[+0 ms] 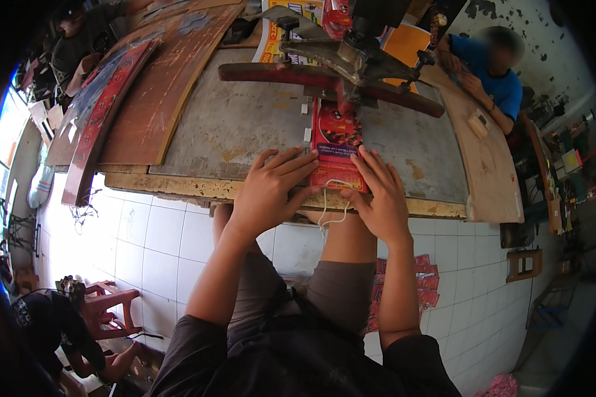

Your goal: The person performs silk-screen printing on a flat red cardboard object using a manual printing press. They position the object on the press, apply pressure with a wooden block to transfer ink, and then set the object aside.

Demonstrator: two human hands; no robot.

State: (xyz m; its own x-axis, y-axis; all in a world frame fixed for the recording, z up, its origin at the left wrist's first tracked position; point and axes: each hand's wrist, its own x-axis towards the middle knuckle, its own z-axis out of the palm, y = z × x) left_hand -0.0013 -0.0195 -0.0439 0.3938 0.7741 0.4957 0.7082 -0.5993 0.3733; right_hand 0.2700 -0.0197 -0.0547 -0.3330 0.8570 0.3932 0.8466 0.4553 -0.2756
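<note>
worn grey worktable (245,126) | white tiled floor (152,231) | cluttered workshop, wooden boards (159,86)

Count at the workbench

Two hands, left hand (266,192) and right hand (379,196), on one red printed packet (336,147); one white string loop (334,202); one metal press arm (351,56); one pile of red packets (410,291) on floor; one red plastic stool (106,311).

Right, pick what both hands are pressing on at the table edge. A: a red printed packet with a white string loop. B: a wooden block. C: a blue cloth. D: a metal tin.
A: the left hand and right hand lie flat on either side of the red packet, with the string hanging at its near end.
</note>
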